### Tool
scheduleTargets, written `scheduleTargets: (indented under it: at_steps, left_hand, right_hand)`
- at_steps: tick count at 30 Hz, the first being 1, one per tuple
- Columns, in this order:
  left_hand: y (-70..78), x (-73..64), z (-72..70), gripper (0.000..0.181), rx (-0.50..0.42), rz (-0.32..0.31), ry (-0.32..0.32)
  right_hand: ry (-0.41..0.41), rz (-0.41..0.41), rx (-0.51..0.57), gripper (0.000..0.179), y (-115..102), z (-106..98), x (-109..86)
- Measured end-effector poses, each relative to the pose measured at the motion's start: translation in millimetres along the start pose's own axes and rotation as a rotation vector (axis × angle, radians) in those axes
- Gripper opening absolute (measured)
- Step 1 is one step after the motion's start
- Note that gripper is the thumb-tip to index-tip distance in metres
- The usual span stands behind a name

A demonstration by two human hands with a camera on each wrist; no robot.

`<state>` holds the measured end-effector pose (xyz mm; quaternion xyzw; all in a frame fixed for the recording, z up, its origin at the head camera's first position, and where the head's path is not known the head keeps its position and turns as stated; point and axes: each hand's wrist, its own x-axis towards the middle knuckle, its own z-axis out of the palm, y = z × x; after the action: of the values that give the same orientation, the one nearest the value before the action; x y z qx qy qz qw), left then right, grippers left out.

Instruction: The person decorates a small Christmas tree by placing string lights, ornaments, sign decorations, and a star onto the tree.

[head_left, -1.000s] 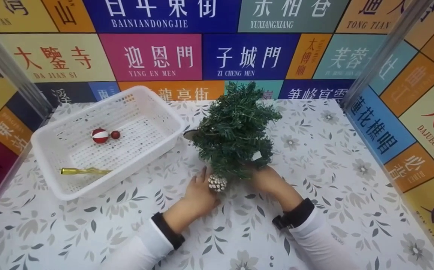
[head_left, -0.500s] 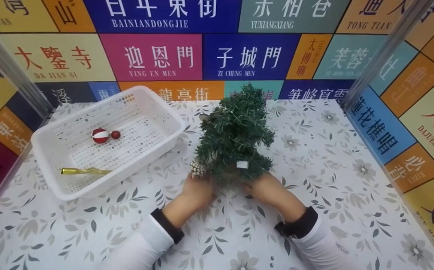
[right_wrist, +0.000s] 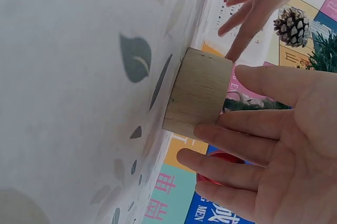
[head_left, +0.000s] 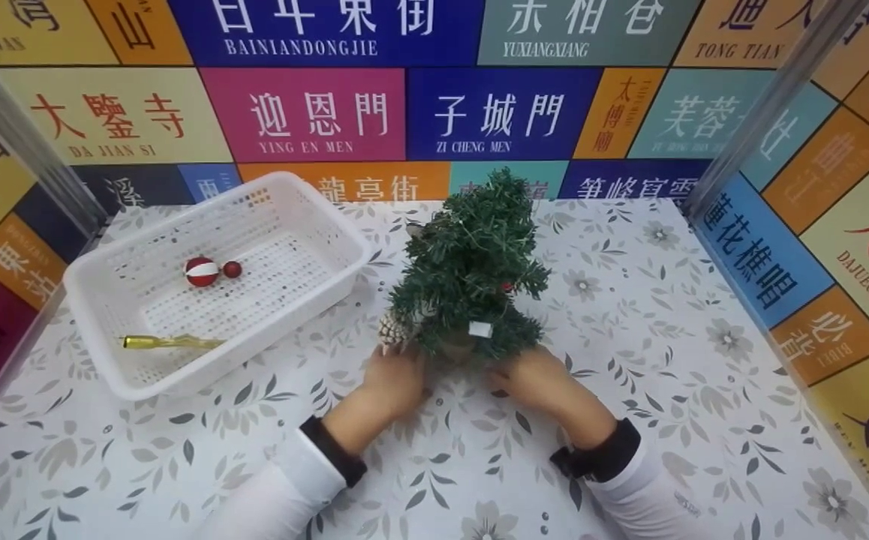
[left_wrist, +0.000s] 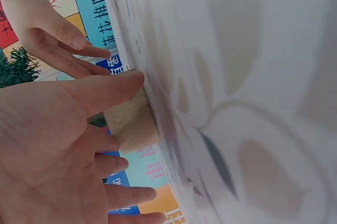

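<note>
A small artificial Christmas tree stands upright on a wooden block base. My left hand is at the base's left side; in the left wrist view its thumb touches the base and its other fingers extend loosely. Opposite it, my right hand has nearly straight fingers, the index fingertip against the base. Just above the left hand hangs a white-tipped pinecone on the lower branches. A red ornament shows partly behind the right fingers. In the head view the branches hide most fingertips.
A white perforated basket stands left of the tree. In it lie a red-and-white ball, a small red ball and a gold stick-like piece. Printed panels wall the table behind and at both sides.
The tree has turned and come more upright, and its pinecone has swung left. My hands have come to both sides of the base. Over the last half second little has moved.
</note>
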<state>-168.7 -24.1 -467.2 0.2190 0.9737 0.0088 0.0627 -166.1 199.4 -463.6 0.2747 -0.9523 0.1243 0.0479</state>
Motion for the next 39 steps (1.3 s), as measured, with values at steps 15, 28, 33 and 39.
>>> scheduleTargets:
  at_steps: [15,28,33,39]
  left_hand:
    - [-40.7,-43.3,-87.2,0.054,-0.22,0.162,-0.287]
    - [-141.4,-49.0,-171.9,0.051,-0.213,-0.025,-0.11]
    - [-172.9,-29.5,-173.9,0.05,-0.202,-0.147,-0.092]
    - [-212.0,-3.2,-170.1,0.05,-0.269,-0.246,-0.23]
  right_hand:
    - [-0.08,0.417,0.116,0.042,27.5,-20.2,-3.2]
    - [-0.027,0.423,0.171,0.049,47.8,-39.7,-12.0]
    - [0.026,0.447,0.166,0.053,56.4,-49.2,-17.8]
    - [0.036,0.472,0.17,0.057,61.2,-55.9,-21.8]
